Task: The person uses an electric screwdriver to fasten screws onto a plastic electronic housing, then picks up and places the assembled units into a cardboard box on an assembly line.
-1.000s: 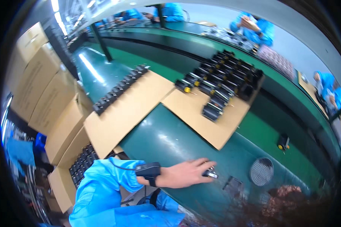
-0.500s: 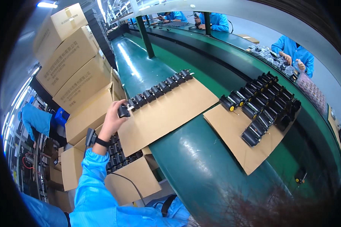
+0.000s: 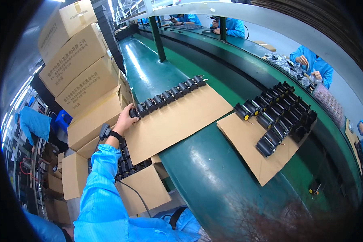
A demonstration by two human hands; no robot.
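My left hand [image 3: 126, 119] is at the near left end of a cardboard sheet [image 3: 181, 121]. Its fingers are closed round a small black plastic unit [image 3: 134, 113], partly hidden by the hand. That unit sits in line with a row of similar black units [image 3: 167, 97] along the sheet's far left edge. My right hand is not in view.
Right of a green work surface [image 3: 213, 169], another cardboard sheet [image 3: 250, 161] bears several black units with yellow wheels [image 3: 282, 109]. An open carton [image 3: 139, 189] with black units stands below my left arm. Stacked cartons [image 3: 72, 52] rise at left. Co-workers sit across the line.
My left hand has lowered the black unit from just above the sheet to the near end of the row. A co-worker's hands at the upper right have shifted.
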